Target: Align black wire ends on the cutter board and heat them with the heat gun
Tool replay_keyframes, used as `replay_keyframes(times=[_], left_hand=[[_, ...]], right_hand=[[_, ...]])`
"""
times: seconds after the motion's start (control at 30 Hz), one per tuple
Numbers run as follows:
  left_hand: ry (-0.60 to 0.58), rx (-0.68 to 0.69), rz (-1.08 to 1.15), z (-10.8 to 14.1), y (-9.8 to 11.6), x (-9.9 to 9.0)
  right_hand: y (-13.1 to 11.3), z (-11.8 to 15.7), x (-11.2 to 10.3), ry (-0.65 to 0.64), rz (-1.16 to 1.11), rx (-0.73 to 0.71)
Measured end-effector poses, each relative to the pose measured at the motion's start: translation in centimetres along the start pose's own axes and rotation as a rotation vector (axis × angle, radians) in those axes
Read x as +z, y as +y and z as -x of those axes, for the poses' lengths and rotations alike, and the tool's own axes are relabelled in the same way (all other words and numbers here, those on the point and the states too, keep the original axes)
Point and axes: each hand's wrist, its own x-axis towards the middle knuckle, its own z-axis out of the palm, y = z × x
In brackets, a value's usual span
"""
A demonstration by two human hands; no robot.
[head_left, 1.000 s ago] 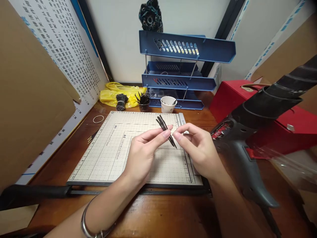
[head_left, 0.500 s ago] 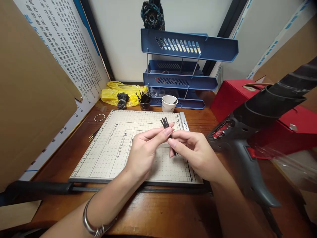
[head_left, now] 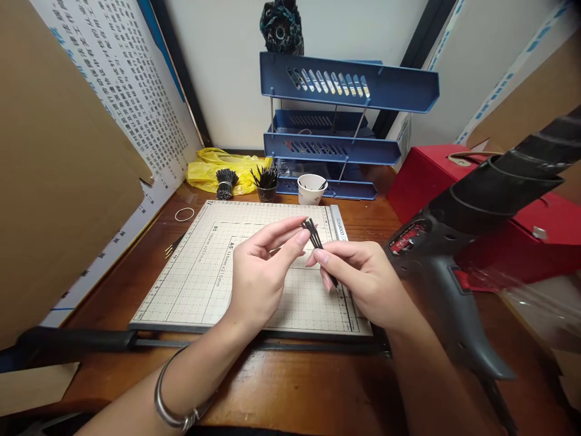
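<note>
My right hand [head_left: 363, 281] pinches a small bunch of thin black sticks [head_left: 314, 235] over the gridded paper cutter board [head_left: 200, 272]. The sticks slant up to the left, their lower ends showing below my fingers. My left hand [head_left: 263, 272] sits just left of the bunch, fingertips apart and close to the sticks' upper ends; it grips nothing that I can see. A metal bracelet circles my left wrist.
A grey heat gun [head_left: 454, 266] stands close on the right. Behind the board are a bundle of black sticks [head_left: 224, 183], a small cup of sticks [head_left: 265, 181], a white cup [head_left: 311, 189], a yellow bag [head_left: 227, 166], a blue tray rack [head_left: 336, 121], and a red box [head_left: 499, 200]. Cardboard walls the left.
The bunch of sticks passed from being held between both hands into my right hand alone. It slid lower and turned steeper. My left fingers came off it.
</note>
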Motion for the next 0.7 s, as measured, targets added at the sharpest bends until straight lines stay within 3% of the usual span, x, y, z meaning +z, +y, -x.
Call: replay_keyframes(times=[0.4, 0.7], left_hand=[[0.012, -0.006, -0.015, -0.14, 0.67, -0.32], [-0.055, -0.005, 0.029, 0.29, 0.39, 0.06]], right_hand=[[0.34, 0.08, 0.16, -0.073, -0.043, 0.017], [0.21, 0.09, 0.16, -0.075, -0.065, -0.007]])
